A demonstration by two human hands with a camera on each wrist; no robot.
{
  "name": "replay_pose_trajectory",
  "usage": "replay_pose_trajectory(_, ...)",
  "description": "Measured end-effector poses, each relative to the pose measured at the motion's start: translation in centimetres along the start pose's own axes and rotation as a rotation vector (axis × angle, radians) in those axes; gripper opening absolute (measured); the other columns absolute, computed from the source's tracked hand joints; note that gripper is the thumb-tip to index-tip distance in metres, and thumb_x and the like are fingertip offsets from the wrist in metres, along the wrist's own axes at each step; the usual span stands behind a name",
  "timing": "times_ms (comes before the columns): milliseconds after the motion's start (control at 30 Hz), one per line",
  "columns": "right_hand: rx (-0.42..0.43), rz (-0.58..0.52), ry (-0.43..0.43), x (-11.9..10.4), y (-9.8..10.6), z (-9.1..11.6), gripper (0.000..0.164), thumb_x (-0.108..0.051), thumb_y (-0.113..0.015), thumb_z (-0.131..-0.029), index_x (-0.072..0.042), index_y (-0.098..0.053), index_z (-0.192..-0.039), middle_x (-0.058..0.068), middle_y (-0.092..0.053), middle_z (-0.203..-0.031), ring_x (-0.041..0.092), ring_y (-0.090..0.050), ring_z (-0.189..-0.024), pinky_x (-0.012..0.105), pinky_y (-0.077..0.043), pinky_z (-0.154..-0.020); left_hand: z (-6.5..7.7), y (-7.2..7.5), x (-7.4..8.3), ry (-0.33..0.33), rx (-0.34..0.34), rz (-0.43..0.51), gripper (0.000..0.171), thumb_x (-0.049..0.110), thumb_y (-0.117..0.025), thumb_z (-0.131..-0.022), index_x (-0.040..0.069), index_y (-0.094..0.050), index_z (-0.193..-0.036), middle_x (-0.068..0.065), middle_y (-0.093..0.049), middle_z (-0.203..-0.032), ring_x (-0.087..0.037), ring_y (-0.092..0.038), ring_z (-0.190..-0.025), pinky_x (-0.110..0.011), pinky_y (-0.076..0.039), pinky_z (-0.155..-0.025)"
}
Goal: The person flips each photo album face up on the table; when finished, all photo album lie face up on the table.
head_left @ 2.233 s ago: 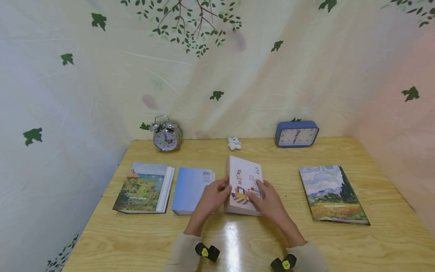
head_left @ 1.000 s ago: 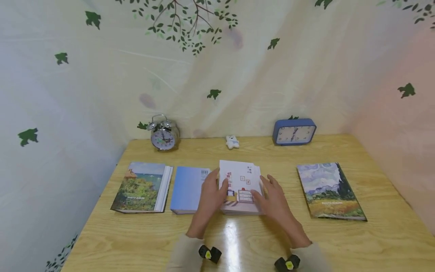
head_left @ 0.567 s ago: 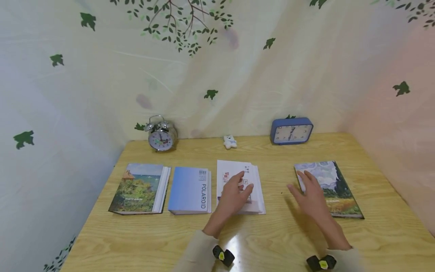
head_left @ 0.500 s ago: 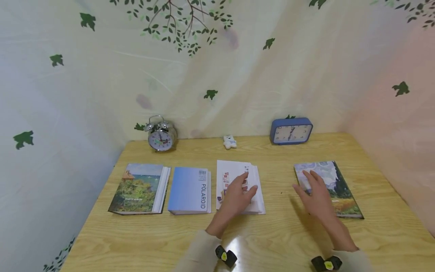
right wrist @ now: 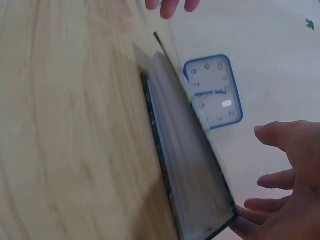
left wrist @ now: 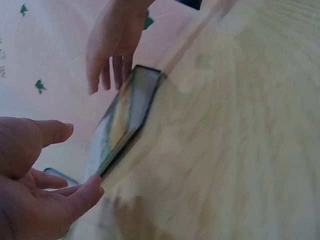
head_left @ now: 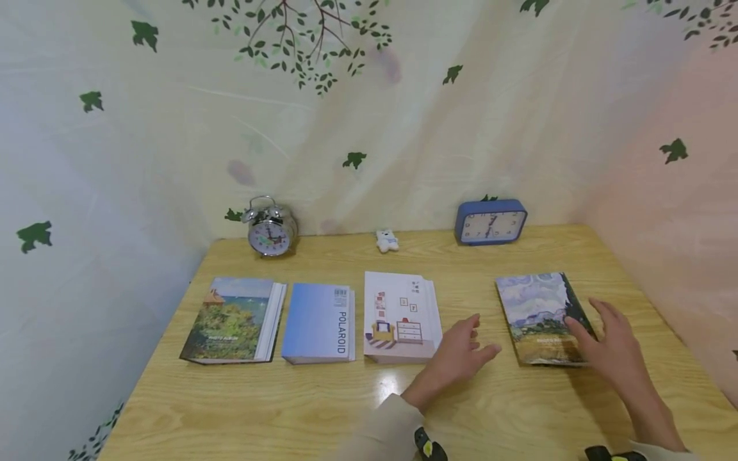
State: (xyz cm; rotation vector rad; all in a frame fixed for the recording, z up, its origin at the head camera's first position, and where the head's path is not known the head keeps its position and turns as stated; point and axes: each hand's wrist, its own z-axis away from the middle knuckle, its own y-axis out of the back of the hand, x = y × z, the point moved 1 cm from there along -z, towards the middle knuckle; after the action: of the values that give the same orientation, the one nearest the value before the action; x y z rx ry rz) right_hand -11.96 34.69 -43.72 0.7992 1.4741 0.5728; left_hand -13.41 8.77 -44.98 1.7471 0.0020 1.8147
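Wood grain runs pale and glossy across the desk [head_left: 323,410], and from its left end a row of albums lies flat: a landscape album [head_left: 233,320], then a blue Polaroid album [head_left: 318,323], then a white album with a room drawing [head_left: 400,317]. Behind them stand a silver alarm clock [head_left: 271,227], a small white bear figure [head_left: 387,241] and a blue clock [head_left: 490,223].

Right of the white album the left hand [head_left: 461,355] hovers low over bare wood, fingers spread and relaxed, holding nothing; it points toward the painted album [head_left: 539,317], which sits just off its fingertips to the right. That album lies flat near the desk's right end, its long axis running from the front edge toward the wall, slightly slanted. The right hand [head_left: 614,342] is the nearer one: it is open, with its fingers at the album's right edge and near corner. The right wrist view shows the fingertips [right wrist: 250,217] meeting that corner, though whether they press on it I cannot tell.
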Motion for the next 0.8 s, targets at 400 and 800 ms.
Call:
replay_pose_trajectory(400, -0.269, 0.008, -0.128, 3.2, 0.4, -0.3, 0.086, -0.050, -0.032, -0.101, 0.013, 0.003, -0.147, 0.048, -0.013, -0.142, 0.066, -0.028, -0.121, 0.070, -0.036, -0.090, -2.7, -6.1, 0.2, -0.055, 0.054, -0.101, 0.058, 0.021, -0.068, -0.088, 0.005, -0.045, -0.139, -0.004, -0.058, -0.118, -0.001, -0.059, -0.092, -0.014, -0.049, -0.075)
replay_pose_trajectory(800, -0.143, 0.102, -0.178, 4.0, 0.2, -0.4, 0.068, -0.043, -0.025, -0.103, 0.011, -0.025, -0.145, 0.045, -0.032, -0.135, 0.062, -0.038, -0.114, 0.064, -0.042, -0.082, -2.9, -7.0, 0.4, -0.158, 0.115, -0.307, 0.056, 0.018, -0.064, -0.091, 0.010, -0.044, -0.143, -0.003, -0.053, -0.129, 0.000, -0.056, -0.092, -0.009, -0.045, -0.077)
